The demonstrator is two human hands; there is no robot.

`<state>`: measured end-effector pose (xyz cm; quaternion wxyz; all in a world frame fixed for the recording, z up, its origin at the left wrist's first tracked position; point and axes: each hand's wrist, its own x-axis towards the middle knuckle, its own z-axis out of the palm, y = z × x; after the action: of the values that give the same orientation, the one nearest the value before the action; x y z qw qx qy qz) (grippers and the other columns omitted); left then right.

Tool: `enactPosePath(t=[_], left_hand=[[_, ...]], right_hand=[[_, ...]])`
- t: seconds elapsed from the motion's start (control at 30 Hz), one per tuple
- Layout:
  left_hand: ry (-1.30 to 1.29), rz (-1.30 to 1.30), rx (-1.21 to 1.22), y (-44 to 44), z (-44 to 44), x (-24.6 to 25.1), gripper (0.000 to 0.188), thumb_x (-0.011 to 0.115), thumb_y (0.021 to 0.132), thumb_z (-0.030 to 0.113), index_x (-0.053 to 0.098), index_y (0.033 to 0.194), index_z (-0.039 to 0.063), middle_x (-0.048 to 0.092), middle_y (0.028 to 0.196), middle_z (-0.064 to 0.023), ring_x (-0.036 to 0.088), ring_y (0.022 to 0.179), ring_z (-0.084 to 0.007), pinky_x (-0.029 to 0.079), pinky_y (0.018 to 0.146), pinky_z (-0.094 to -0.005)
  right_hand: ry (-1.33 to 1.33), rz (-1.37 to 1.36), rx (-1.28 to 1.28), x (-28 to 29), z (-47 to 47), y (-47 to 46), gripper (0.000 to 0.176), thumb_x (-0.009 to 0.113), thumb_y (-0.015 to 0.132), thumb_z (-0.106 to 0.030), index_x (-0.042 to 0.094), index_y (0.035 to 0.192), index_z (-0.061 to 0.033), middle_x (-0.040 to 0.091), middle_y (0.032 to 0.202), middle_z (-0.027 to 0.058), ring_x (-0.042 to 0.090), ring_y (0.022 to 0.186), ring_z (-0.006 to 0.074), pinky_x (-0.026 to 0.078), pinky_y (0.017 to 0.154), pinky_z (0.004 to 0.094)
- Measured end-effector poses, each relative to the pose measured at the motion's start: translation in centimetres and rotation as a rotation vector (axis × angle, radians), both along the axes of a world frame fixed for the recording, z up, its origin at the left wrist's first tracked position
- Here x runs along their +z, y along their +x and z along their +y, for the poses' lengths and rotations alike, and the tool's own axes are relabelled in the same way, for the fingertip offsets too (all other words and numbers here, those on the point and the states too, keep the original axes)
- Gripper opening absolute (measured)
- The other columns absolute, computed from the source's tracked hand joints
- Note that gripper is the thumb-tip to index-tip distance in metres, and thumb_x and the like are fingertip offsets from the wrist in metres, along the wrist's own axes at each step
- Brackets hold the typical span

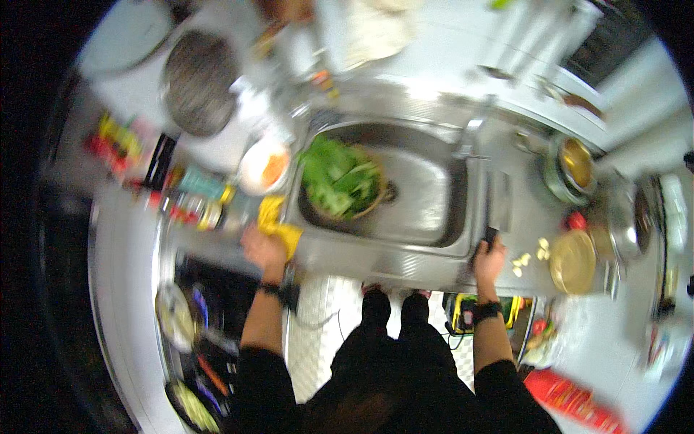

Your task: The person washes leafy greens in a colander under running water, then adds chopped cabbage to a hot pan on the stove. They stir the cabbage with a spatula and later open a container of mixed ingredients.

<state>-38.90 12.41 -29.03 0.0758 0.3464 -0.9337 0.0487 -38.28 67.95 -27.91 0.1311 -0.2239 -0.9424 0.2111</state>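
My left hand (264,247) is at the counter's front edge left of the sink, on a crumpled yellow cloth (283,232) that it seems to grip; blur hides the fingers. Right of the sink, my right hand (489,263) is closed around the black handle of a cleaver (499,200). Its broad blade points away from me along the steel counter. Between my hands is a stainless steel sink (420,187). Leafy greens (341,176) fill a round basket inside it, on the left. Peeled garlic cloves (521,260) lie to the right of my right hand.
A round wooden board (573,261), a red vegetable (576,221) and stacked bowls (577,163) stand to the right. A white bowl with orange food (265,165) and condiment bottles (200,209) are at left. Below, pans (176,317) sit on a stove with blue flames (200,306).
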Motion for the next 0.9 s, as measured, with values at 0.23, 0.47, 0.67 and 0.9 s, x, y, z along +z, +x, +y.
enactPosePath(t=[0.23, 0.47, 0.67, 0.9], left_hand=[[0.352, 0.387, -0.534, 1.5, 9.0, 1.6, 0.072, 0.061, 0.081, 0.012, 0.031, 0.145, -0.001, 0.025, 0.153, -0.0238, 0.022, 0.141, -0.0412, 0.018, 0.113, -0.0538], [0.715, 0.245, -0.958, 5.0, 19.3, 4.0, 0.061, 0.057, 0.079, 0.003, 0.041, 0.137, -0.004, 0.032, 0.148, -0.0249, 0.028, 0.136, -0.044, 0.022, 0.113, -0.0527], [0.709, 0.194, -1.122, 5.0, 23.9, 5.9, 0.056, 0.056, 0.079, 0.0, 0.044, 0.134, -0.004, 0.035, 0.146, -0.0241, 0.031, 0.135, -0.043, 0.024, 0.112, -0.0521], [0.799, 0.112, -1.211, 4.3, 30.3, 6.9, 0.049, 0.056, 0.08, -0.001, 0.05, 0.128, -0.003, 0.043, 0.139, -0.0234, 0.041, 0.128, -0.0417, 0.033, 0.107, -0.048]], right_hand=[[-0.074, 0.014, -0.175, -0.5, -1.3, -2.7, 0.047, 0.065, 0.082, -0.015, 0.058, 0.127, -0.0049, 0.054, 0.108, 0.0222, 0.055, 0.102, 0.0396, 0.048, 0.089, 0.0446], [0.016, 0.147, -0.284, 0.5, 3.2, 3.4, 0.05, 0.07, 0.078, -0.012, 0.057, 0.127, -0.0078, 0.055, 0.117, 0.0224, 0.051, 0.108, 0.0393, 0.037, 0.097, 0.0489], [0.173, 0.128, -0.322, 0.1, 10.5, 3.8, 0.093, 0.073, 0.076, -0.043, 0.026, 0.151, -0.016, 0.018, 0.151, 0.0303, 0.019, 0.14, 0.0456, 0.019, 0.113, 0.055], [0.225, 0.004, -0.22, -1.4, 17.7, -0.9, 0.073, 0.068, 0.076, -0.039, 0.045, 0.141, -0.0147, 0.039, 0.142, 0.026, 0.031, 0.134, 0.0434, 0.026, 0.111, 0.0526]])
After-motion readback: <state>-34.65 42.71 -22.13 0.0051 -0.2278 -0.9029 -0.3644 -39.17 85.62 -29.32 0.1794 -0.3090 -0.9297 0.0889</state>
